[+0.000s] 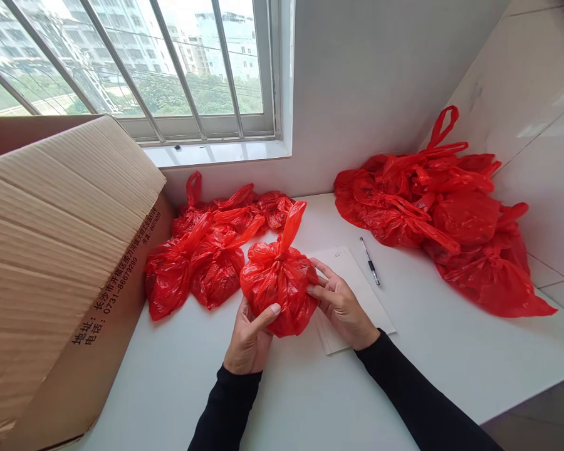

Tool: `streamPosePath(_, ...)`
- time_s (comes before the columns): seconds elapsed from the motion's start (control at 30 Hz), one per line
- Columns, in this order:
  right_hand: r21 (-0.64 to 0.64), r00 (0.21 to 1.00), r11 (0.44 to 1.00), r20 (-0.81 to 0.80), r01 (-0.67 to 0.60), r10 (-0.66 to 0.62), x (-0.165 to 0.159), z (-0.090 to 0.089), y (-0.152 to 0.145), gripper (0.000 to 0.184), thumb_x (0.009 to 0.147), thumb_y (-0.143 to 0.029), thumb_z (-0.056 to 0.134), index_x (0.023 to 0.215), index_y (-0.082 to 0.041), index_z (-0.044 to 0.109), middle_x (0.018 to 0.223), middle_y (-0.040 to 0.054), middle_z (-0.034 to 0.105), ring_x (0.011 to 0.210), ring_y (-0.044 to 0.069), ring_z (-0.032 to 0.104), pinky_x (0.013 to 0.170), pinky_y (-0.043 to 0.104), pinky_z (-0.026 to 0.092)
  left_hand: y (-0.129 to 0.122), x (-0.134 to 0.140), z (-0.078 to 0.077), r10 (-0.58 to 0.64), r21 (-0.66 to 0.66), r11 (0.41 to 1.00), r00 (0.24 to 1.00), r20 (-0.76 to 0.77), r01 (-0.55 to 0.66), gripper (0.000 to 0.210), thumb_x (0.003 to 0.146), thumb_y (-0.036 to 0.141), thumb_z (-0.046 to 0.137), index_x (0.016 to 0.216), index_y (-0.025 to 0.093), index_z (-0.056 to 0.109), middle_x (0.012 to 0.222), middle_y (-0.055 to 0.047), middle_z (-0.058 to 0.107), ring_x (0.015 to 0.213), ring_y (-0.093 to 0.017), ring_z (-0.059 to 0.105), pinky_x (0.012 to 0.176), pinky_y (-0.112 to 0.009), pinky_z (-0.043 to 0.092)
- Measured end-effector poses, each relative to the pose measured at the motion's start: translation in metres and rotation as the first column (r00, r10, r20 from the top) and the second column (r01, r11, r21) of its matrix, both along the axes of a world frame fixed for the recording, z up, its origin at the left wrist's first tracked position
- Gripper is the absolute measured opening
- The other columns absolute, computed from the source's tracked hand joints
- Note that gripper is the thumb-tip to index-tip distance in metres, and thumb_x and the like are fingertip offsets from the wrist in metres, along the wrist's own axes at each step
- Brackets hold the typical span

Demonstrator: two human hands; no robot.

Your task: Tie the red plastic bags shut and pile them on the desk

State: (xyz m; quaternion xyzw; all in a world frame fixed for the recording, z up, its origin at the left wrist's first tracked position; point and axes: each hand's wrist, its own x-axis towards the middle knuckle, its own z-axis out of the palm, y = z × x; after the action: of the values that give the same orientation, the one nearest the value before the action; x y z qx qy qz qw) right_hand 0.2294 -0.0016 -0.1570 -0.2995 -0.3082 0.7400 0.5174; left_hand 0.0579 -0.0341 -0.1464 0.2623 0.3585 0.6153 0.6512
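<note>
A knotted red plastic bag (282, 285), rounded and full, is held between my two hands above the table. My left hand (251, 338) grips it from the lower left, thumb on its front. On its right side, my right hand (341, 307) has its fingers pressed against the plastic. The bag's tied handle loop points up. What is inside cannot be made out. Beneath and behind my right hand lie sheets of white paper (357, 282), with a few small marks near the top edge.
Several tied red bags (219, 263) lie at the left by a large open cardboard box (66, 250). Another pile of red bags (451, 213) rests against the right wall. A pen (370, 262) lies beside the paper on the white table (432, 351). A barred window (169, 69) is behind.
</note>
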Motion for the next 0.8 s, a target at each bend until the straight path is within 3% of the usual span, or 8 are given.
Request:
streamPosePath(0.13,0.085,0.998,0.995,0.037,-0.054,0.051,0.0,0.001,0.001,0.046,0.088,-0.027,0.076,0.132,-0.023,0.062,0.133,0.0075,0.068,0.119,0.025,0.065,0.099,0.035,0.053,0.0,0.002,-0.002,0.009,-0.056,0.998,0.999,-0.051,-0.012,0.062,0.076,0.029,0.086,0.132,0.021,0.06,0.127,-0.012,0.071,0.124,-0.035,0.063,0.103,-0.044,0.054)
streamPosePath(0.33,0.109,0.992,0.993,0.104,0.056,-0.067,-0.002,-0.002,0.0,0.05,0.09,-0.029,0.074,0.137,-0.03,0.057,0.127,0.0055,0.071,0.111,0.024,0.068,0.094,0.037,0.055,0.0,0.007,-0.006,-0.01,-0.026,1.0,0.992,-0.127,0.007,0.071,0.073,0.032,0.088,0.136,0.02,0.056,0.133,-0.014,0.068,0.129,-0.036,0.06,0.105,-0.044,0.053)
streamPosePath(0.53,0.171,0.983,0.985,0.182,0.007,-0.039,-0.006,0.002,-0.003,0.047,0.092,-0.029,0.069,0.138,-0.028,0.057,0.126,0.0066,0.071,0.114,0.026,0.067,0.091,0.039,0.058,0.005,-0.002,-0.022,0.043,0.041,0.999,0.958,-0.285,-0.032,0.079,0.072,0.032,0.088,0.141,0.024,0.05,0.13,-0.011,0.069,0.123,-0.032,0.063,0.103,-0.044,0.054)
streamPosePath(0.67,0.19,0.97,0.981,0.244,-0.043,-0.005,-0.009,0.001,-0.004,0.056,0.094,-0.029,0.066,0.147,-0.028,0.051,0.128,0.0075,0.07,0.114,0.026,0.068,0.091,0.041,0.06,0.011,-0.012,-0.029,0.14,0.121,0.988,0.89,-0.433,-0.096,0.073,0.077,0.034,0.084,0.142,0.024,0.052,0.128,-0.009,0.069,0.122,-0.029,0.064,0.104,-0.042,0.052)
streamPosePath(0.8,0.218,0.952,0.974,0.306,-0.065,-0.005,-0.009,-0.008,-0.002,0.064,0.094,-0.028,0.066,0.154,-0.027,0.043,0.143,0.0086,0.062,0.131,0.026,0.059,0.111,0.045,0.049,0.026,-0.027,-0.025,0.263,0.233,0.961,0.744,-0.615,-0.148,0.075,0.081,0.035,0.079,0.148,0.021,0.047,0.136,-0.011,0.064,0.128,-0.03,0.059,0.113,-0.045,0.044)
